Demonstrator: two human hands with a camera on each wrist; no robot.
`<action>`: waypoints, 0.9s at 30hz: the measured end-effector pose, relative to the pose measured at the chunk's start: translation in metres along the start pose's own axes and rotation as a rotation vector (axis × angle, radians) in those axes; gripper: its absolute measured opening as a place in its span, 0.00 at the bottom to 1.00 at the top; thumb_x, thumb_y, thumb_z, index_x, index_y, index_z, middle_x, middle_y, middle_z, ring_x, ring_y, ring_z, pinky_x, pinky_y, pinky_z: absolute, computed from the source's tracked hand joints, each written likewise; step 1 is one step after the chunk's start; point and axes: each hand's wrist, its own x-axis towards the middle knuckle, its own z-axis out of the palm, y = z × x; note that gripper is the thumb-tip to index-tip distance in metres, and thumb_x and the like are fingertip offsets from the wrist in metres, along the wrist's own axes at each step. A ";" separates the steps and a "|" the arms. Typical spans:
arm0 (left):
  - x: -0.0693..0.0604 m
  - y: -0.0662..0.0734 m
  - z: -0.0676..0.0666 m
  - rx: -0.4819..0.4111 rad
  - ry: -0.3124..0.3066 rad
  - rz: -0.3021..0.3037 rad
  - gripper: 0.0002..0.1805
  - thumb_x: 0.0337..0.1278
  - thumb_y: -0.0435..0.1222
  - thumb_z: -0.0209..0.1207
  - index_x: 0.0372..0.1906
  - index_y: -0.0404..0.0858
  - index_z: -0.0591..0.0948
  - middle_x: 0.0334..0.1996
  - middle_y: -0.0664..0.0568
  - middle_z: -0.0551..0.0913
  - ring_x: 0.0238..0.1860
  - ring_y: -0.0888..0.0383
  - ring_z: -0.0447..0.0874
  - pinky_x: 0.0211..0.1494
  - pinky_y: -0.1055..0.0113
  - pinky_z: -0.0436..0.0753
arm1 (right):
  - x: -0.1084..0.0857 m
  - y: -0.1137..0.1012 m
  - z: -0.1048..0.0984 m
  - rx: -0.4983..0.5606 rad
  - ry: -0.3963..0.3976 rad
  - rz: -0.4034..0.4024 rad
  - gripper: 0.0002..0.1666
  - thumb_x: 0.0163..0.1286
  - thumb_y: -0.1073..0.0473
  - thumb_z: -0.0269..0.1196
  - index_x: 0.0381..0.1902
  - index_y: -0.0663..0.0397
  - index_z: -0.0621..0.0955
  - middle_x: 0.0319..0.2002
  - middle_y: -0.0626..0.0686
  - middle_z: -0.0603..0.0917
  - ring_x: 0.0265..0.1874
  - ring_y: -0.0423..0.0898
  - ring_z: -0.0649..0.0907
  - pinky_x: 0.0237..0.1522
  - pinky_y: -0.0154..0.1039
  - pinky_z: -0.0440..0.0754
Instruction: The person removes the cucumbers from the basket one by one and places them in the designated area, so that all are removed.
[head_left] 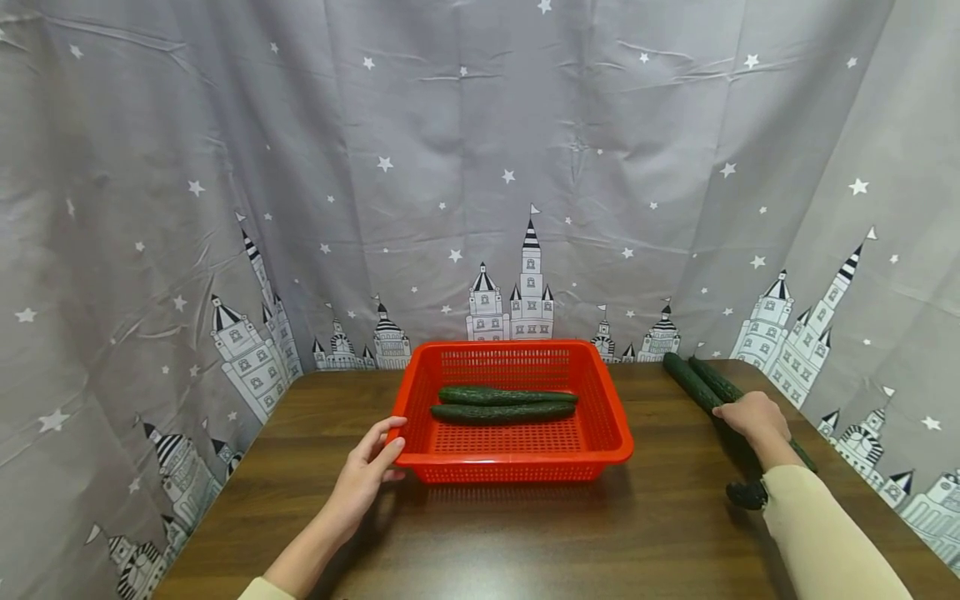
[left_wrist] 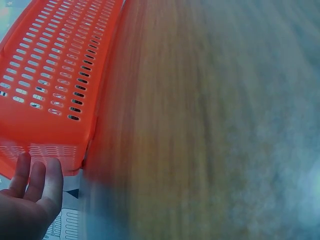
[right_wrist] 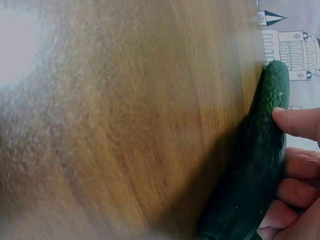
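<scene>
At the left of the red plastic basket (head_left: 513,457), my left hand (head_left: 363,475) touches the rim near its front corner. Its fingers (left_wrist: 51,185) look fairly straight against the side wall in the left wrist view. Two dark green cucumbers (head_left: 502,412) lie side by side on the basket floor. Over on the right, my right hand (head_left: 756,421) grips a cucumber (right_wrist: 250,165), thumb on one side and curled fingers on the other. Another cucumber (head_left: 712,379) lies beside it, partly covered by the hand.
The basket stands on a brown wooden table (head_left: 315,433), toward its back edge. A grey curtain (head_left: 420,208) printed with stars and castles hangs behind and along both sides. A small black object (head_left: 746,494) sits at the right wrist.
</scene>
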 end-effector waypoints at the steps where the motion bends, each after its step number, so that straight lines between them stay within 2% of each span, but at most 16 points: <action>1: 0.000 0.000 0.000 0.001 0.000 -0.002 0.22 0.74 0.40 0.56 0.67 0.43 0.72 0.54 0.37 0.76 0.45 0.56 0.82 0.49 0.55 0.85 | 0.000 0.001 0.000 0.000 0.001 0.002 0.37 0.65 0.43 0.63 0.48 0.80 0.78 0.43 0.76 0.79 0.32 0.62 0.79 0.25 0.50 0.78; 5: 0.000 0.002 0.000 -0.003 -0.004 -0.008 0.22 0.73 0.40 0.56 0.68 0.43 0.71 0.55 0.36 0.76 0.44 0.56 0.83 0.49 0.55 0.85 | 0.001 0.002 -0.002 0.000 0.011 0.003 0.41 0.63 0.41 0.64 0.51 0.80 0.77 0.51 0.81 0.76 0.38 0.68 0.81 0.26 0.51 0.79; 10: -0.001 0.005 0.001 -0.003 -0.004 -0.013 0.23 0.74 0.40 0.56 0.68 0.43 0.71 0.55 0.37 0.76 0.44 0.57 0.83 0.49 0.56 0.85 | -0.001 0.003 -0.003 0.010 0.029 0.002 0.42 0.62 0.40 0.65 0.51 0.80 0.78 0.54 0.81 0.75 0.42 0.72 0.81 0.26 0.52 0.79; 18: -0.002 0.004 0.001 -0.014 -0.005 -0.019 0.23 0.73 0.40 0.56 0.69 0.44 0.71 0.54 0.38 0.76 0.44 0.57 0.82 0.49 0.56 0.85 | -0.002 0.002 -0.005 0.026 0.063 -0.005 0.34 0.64 0.42 0.65 0.48 0.72 0.83 0.53 0.79 0.77 0.39 0.69 0.82 0.26 0.51 0.79; 27: -0.003 0.006 0.001 -0.014 -0.004 -0.019 0.23 0.73 0.40 0.56 0.68 0.43 0.71 0.54 0.36 0.75 0.44 0.56 0.82 0.49 0.56 0.85 | -0.002 -0.001 -0.014 0.005 0.067 -0.065 0.34 0.64 0.41 0.64 0.49 0.69 0.84 0.55 0.77 0.77 0.41 0.69 0.82 0.26 0.50 0.79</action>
